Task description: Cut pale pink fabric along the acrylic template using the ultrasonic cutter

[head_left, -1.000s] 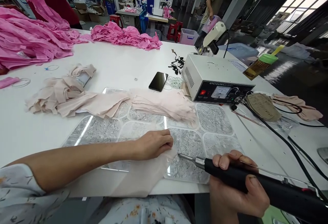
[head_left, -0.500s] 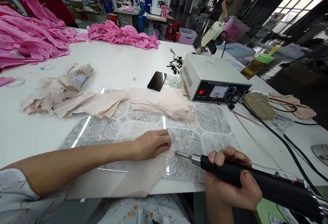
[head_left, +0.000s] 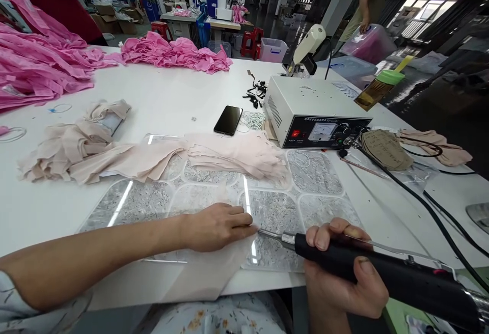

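Note:
My left hand [head_left: 221, 226] lies over a sheer beige fabric piece [head_left: 202, 275], fingers together and pinched on its edge. The fabric hangs past the table's front edge towards my lap. Wrapped round a black ultrasonic handpiece [head_left: 340, 262] is my right hand [head_left: 344, 283], thumb on the near side. The narrow metal tip [head_left: 269, 233] points left and is right at my left fingertips; whether it touches the fabric is hard to make out. Under both lies a clear mat with grey stone-patterned panels [head_left: 271, 217]. A stack of beige cut pieces [head_left: 237, 153] rests just beyond.
Behind the mat are a phone [head_left: 228, 120] and a generator box [head_left: 317, 112], its cable [head_left: 412, 196] running along the right. Beige fabric [head_left: 72, 145] is heaped at left, pink fabric [head_left: 175, 54] at the back. A tilted bottle [head_left: 378, 89] and a person [head_left: 367, 8] are at right.
My left hand has come slightly nearer to me, its forefinger straighter and closer to the tool tip. The handpiece has barely moved. My view has turned a little; the person behind carries a tub.

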A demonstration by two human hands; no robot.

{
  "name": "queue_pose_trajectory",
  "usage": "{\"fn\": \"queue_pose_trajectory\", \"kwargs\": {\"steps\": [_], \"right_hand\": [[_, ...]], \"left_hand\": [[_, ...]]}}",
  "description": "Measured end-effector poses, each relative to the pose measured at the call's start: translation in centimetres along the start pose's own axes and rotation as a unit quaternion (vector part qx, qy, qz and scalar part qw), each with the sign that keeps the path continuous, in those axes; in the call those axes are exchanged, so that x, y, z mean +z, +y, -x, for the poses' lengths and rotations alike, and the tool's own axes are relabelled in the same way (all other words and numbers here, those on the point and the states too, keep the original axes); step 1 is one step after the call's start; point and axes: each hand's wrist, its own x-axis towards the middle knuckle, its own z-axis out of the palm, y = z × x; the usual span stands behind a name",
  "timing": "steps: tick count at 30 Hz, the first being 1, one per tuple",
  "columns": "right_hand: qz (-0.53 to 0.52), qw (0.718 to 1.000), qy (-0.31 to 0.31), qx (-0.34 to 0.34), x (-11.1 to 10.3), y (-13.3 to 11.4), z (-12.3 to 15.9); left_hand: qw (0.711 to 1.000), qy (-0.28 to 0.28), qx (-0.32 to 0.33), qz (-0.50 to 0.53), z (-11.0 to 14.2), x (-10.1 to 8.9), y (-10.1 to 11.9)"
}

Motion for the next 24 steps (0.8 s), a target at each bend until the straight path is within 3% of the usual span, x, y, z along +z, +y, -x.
{"fn": "queue_pose_trajectory", "kwargs": {"steps": [18,24], "right_hand": [[0.005,1.0,-0.021,0.016,-1.0,-0.3,0.1],[0.013,1.0,-0.001,0.026,-1.0,-0.4,0.2]], "left_hand": [[1.0,-0.021,-0.008,0.014,-0.2,-0.5,0.0],[0.999,-0.038,-0.014,0.01,-0.1,-0.3,-0.1]]}}
